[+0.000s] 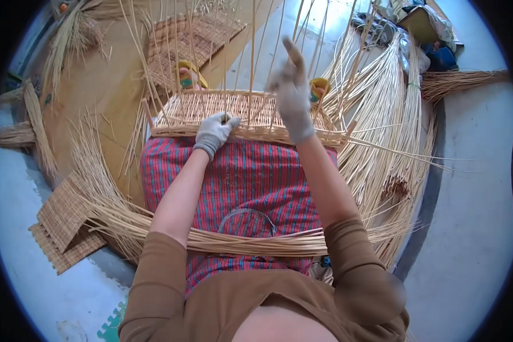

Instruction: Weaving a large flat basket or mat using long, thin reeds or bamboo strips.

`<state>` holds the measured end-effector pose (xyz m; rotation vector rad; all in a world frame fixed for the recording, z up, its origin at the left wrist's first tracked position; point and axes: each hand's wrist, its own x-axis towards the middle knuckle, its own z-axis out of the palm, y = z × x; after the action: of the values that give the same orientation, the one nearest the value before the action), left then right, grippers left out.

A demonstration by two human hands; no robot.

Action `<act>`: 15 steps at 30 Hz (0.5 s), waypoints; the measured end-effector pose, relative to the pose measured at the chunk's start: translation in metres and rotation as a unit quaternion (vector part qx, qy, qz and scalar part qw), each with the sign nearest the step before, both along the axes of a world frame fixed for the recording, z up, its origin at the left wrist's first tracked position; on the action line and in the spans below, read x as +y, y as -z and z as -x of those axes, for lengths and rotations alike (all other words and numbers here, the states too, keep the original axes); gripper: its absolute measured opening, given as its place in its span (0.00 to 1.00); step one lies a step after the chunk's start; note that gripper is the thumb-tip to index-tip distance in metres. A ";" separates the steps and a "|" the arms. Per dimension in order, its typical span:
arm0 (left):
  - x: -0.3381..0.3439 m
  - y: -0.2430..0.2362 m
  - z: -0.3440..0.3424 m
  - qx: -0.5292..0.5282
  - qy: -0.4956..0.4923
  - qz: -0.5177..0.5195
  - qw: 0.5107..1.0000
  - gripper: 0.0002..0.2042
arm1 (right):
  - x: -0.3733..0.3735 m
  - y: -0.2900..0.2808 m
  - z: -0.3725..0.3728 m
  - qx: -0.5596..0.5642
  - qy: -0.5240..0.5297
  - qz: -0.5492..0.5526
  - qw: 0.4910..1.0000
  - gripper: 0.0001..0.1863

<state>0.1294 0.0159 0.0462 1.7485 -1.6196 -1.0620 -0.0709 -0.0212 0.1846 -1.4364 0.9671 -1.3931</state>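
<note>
Basket point(246, 107) at far end of cloth point(233, 176), cane bundle point(256, 244) across near end, strands point(382, 102) at right

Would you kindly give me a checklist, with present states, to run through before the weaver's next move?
1. Left hand on the near edge of the woven wicker piece: ok.
2. Right hand holding one of the upright rods: cannot tell; the raised hand is blurred.
3. Both hands in white gloves: ok.
4. Striped cloth spread on the near side of the piece: ok.
5. Bundle of loose rods at hand: ok, lying across the cloth.
6. Right-end rod tips tucked in: not ok, several stick out.
</note>
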 end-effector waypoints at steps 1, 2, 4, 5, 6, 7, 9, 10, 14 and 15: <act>0.002 0.001 0.003 0.002 0.001 -0.001 1.000 0.20 | 0.016 0.024 0.017 -0.015 0.122 0.077 0.989 0.25; 0.000 0.005 0.006 0.020 -0.005 0.000 1.000 0.20 | 0.029 0.058 0.037 -0.031 0.242 0.157 0.957 0.21; -0.002 0.004 0.009 0.004 -0.008 0.015 1.000 0.19 | 0.068 0.117 0.083 -0.304 0.131 0.031 0.943 0.13; -0.002 0.009 0.012 0.040 -0.013 0.025 0.999 0.18 | 0.081 0.131 0.094 -0.337 0.190 -0.044 0.921 0.12; -0.002 0.015 0.011 0.072 -0.022 0.037 0.997 0.17 | 0.085 0.137 0.100 -0.372 0.239 -0.120 0.889 0.10; -0.002 0.015 0.016 0.005 -0.034 0.087 0.996 0.15 | 0.088 0.138 0.113 -0.371 0.246 -0.175 0.878 0.08; 0.007 0.012 0.036 0.127 -0.167 0.155 0.965 0.14 | 0.091 0.141 0.141 -0.369 0.244 -0.176 0.880 0.05; 0.015 0.002 0.043 -0.025 -0.164 0.305 0.938 0.14 | 0.090 0.130 0.147 -0.325 0.266 -0.188 0.888 0.04; -0.006 -0.019 0.101 -0.027 0.050 0.043 0.997 0.15 | 0.101 0.116 0.175 -0.224 0.241 -0.253 0.910 0.05; -0.025 0.025 0.090 -0.019 0.076 0.003 0.997 0.15 | 0.095 0.112 0.154 -0.214 0.250 -0.244 0.912 0.09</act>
<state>0.0394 -0.0088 0.0211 1.6731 -1.8025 -1.0977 -0.2247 0.0741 0.0730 -0.4915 1.3180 -1.5851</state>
